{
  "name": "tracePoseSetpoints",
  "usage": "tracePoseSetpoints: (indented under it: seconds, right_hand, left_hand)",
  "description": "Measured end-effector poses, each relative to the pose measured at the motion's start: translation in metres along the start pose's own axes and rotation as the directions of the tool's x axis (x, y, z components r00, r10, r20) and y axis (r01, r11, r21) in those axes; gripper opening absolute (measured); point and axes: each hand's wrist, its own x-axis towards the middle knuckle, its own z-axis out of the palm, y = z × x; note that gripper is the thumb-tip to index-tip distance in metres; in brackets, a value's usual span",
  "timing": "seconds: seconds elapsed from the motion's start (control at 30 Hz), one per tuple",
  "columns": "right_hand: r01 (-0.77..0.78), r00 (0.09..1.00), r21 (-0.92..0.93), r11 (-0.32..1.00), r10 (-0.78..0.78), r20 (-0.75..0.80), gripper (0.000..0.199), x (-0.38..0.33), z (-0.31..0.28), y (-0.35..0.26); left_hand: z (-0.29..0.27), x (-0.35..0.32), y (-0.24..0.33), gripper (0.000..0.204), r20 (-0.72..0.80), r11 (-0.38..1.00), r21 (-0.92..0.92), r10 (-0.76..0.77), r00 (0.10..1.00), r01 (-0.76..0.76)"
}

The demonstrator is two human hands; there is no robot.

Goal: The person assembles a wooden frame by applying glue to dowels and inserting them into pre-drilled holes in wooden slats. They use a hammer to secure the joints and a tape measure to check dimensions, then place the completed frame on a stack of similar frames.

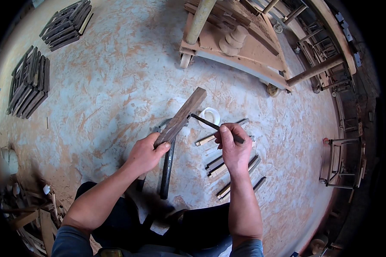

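Observation:
My left hand (147, 155) is closed round the near end of a dark brown wooden bar (185, 112), which slants up and away to the right. In my right hand (234, 147) is a thin dark stick (206, 122), pinched between thumb and fingers. Its far tip meets, or nearly meets, the bar's right side by a small dark notch. Behind the stick, a white round dish (210, 116) sits lower down, partly covered. Below the bar, a black rod-like handle (167, 173) runs toward my legs; what it joins is hidden by the bar and hand.
Several dark wood strips (218, 167) with pale ends lie on the floor around my right forearm. Stacks of dark frames (30, 83) stand at the far left. A wheeled wooden cart (244, 60) holds boards and a turned wooden piece. Scrap wood (34, 218) lies at lower left.

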Motion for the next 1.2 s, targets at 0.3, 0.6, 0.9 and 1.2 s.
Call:
tracePoseSetpoints:
  seconds: [0.3, 0.6, 0.9, 1.2]
  right_hand:
    - [-0.02, 0.998, 0.438, 0.899, 0.043, -0.042, 0.026, 0.01, -0.019, 0.016]
    - [-0.079, 0.996, 0.417, 0.905, 0.093, -0.013, 0.028, 0.012, -0.017, 0.022]
    - [0.02, 0.995, 0.394, 0.919, 0.02, -0.097, 0.025, 0.021, -0.028, 0.032]
    - [-0.208, 0.959, -0.058, 0.976, 0.192, -0.207, 0.027, 0.076, -0.023, 0.152]
  left_hand:
    - [-0.009, 0.003, 0.001, 0.035, 0.383, 0.682, -0.605, -0.203, 0.901, 0.411]
    - [-0.008, 0.002, -0.002, 0.034, 0.405, 0.65, -0.649, -0.145, 0.903, 0.395]
    - [-0.012, 0.004, -0.007, 0.042, 0.353, 0.673, -0.639, -0.172, 0.92, 0.371]
    - [-0.023, -0.003, 0.003, 0.046, 0.23, 0.534, -0.783, -0.227, 0.947, 0.318]
